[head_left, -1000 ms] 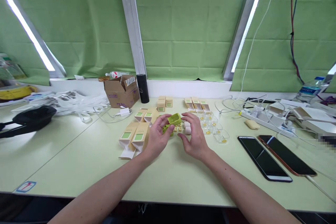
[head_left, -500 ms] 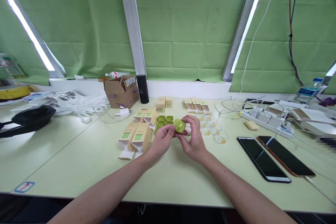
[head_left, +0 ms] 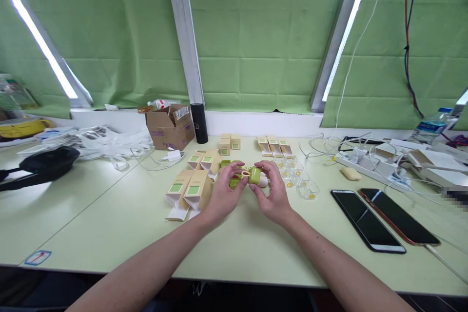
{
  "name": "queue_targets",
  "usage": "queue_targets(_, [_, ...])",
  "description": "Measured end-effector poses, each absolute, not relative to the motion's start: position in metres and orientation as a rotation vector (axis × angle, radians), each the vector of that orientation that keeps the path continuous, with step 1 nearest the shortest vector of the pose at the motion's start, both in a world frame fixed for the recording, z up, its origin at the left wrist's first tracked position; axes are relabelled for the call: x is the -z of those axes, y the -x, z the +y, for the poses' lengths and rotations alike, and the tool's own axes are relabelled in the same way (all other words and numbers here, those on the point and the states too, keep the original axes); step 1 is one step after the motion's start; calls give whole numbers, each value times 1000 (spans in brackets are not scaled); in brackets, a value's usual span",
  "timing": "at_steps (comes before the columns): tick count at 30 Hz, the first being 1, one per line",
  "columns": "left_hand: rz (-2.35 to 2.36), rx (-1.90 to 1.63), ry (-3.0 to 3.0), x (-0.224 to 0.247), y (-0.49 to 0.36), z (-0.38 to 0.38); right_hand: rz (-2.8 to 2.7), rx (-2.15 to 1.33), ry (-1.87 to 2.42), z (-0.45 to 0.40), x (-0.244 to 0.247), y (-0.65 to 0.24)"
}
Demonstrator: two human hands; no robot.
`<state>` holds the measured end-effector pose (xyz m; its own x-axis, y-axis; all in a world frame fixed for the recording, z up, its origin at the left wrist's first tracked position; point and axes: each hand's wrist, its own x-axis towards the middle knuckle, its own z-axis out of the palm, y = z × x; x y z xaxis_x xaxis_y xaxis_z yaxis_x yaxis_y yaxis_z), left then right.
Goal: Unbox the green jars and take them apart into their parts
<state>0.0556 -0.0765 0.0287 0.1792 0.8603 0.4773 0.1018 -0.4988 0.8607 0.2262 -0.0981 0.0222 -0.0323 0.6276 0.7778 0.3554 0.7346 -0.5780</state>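
Above the middle of the table, both hands are at a small green cap with rounded corners (head_left: 255, 175); a cream loop (head_left: 245, 174) on it points left. My right hand (head_left: 272, 195) grips the cap between thumb and fingers. From the left, my left hand (head_left: 224, 194) closes its thumb and fingers at the loop side; the exact contact is partly hidden. Green cups (head_left: 225, 163) sit behind my left fingers, mostly covered. Pale pink pieces (head_left: 263, 180) show beside my right fingers. Clear plastic shells with yellow spots (head_left: 307, 190) lie right of that hand.
Beige cartons with green windows (head_left: 198, 190) stand at the left, some with flaps open. More small cartons (head_left: 273, 146) are at the back. Two phones (head_left: 368, 222) and a power strip with cables (head_left: 373, 170) lie right. A cardboard box (head_left: 170, 131) and black bottle (head_left: 198, 124) stand behind.
The green cap has been turned, so its loop side faces left rather than up towards me. My left hand has shifted slightly forward, over the green cups.
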Motion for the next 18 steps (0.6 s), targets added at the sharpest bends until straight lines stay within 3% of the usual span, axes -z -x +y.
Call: queue_targets(18, [1001, -1498, -1921, -33, -51, -79, -1668, -266, 744, -97, -21, -228])
